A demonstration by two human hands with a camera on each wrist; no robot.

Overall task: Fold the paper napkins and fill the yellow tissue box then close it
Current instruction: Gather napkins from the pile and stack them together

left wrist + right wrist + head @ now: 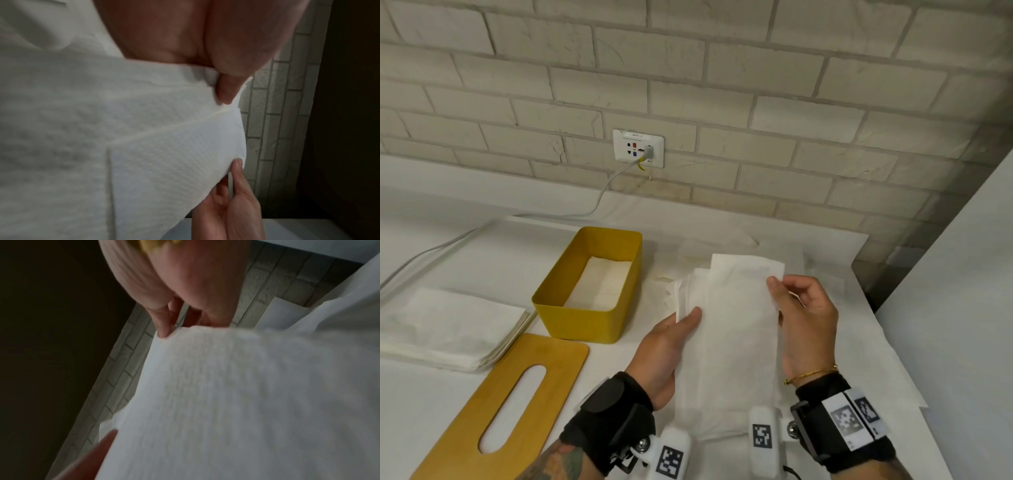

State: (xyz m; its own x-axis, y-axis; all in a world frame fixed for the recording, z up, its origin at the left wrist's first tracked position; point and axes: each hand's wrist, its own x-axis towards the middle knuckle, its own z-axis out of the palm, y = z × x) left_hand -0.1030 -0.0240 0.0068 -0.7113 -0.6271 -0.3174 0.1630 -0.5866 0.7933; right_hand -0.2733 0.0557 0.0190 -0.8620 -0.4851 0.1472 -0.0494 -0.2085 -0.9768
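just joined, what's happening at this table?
A person is folding paper napkins. Both hands hold one long folded napkin above the table: the left hand grips its left edge, the right hand pinches its right edge. The yellow tissue box stands open with some napkins inside. Its slotted lid lies in front, beside a stack of unfolded napkins.

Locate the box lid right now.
In the head view the lid lies flat on the table at lower left, just in front of the open yellow box, right of the napkin stack.
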